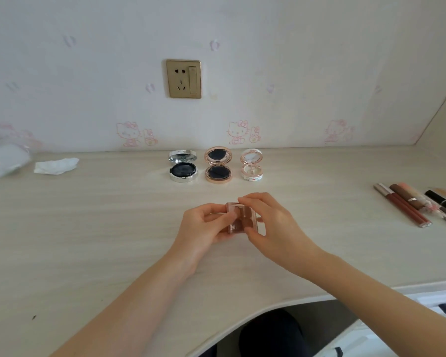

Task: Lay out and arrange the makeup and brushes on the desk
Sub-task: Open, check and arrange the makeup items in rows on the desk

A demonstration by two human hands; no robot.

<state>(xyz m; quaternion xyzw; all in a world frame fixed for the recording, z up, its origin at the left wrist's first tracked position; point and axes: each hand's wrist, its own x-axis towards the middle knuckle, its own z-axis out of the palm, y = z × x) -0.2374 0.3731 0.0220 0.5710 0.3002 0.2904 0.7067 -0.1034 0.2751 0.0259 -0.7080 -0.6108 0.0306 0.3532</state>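
Here, a small brown case is gripped from both sides by the left hand and right hand, above the worktop.

A single wide-angle camera, worn on the person's head, is looking forward and down across the counter and facing the wallpapered wall behind it. It is sitting close above the near edge. Both forearms are entering from the bottom corners, with the left hand and right hand meeting near centre frame.
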